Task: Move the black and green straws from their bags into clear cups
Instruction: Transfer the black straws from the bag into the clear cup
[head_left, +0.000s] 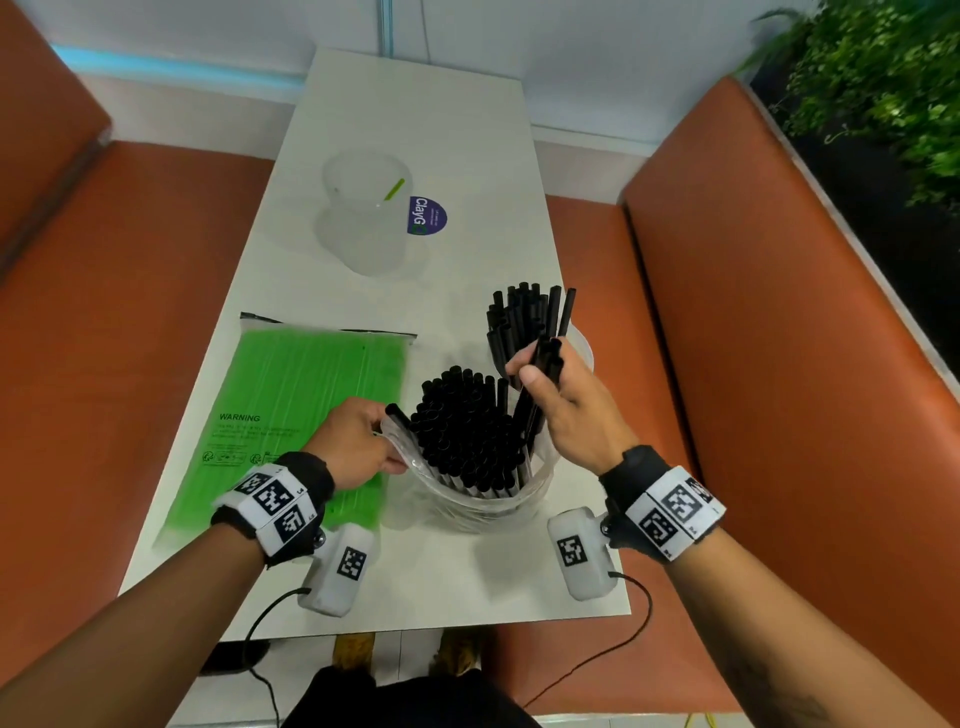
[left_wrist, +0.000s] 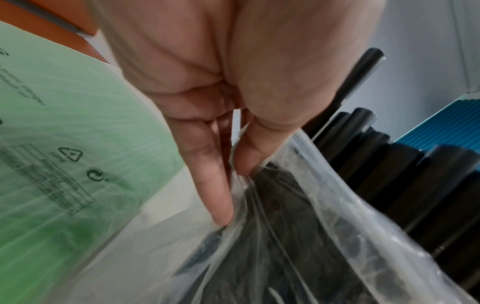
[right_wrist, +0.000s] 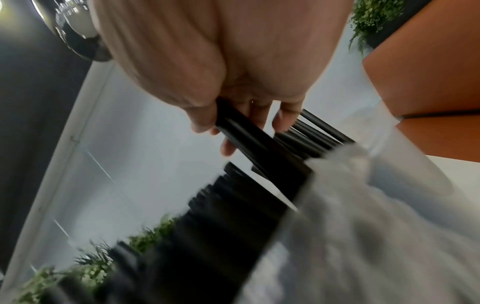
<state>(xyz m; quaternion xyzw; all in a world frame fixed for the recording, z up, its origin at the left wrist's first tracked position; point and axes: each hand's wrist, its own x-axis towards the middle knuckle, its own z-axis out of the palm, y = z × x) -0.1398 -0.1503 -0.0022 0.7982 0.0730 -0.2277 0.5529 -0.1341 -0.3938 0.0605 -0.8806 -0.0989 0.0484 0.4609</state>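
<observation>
Pulling black straws from clear bag on desk: right hand fingers wrap small bunch, left hand pinches bag rim. Straws light, stiff, slippery; grip mid-length. Green bag untouched.
</observation>
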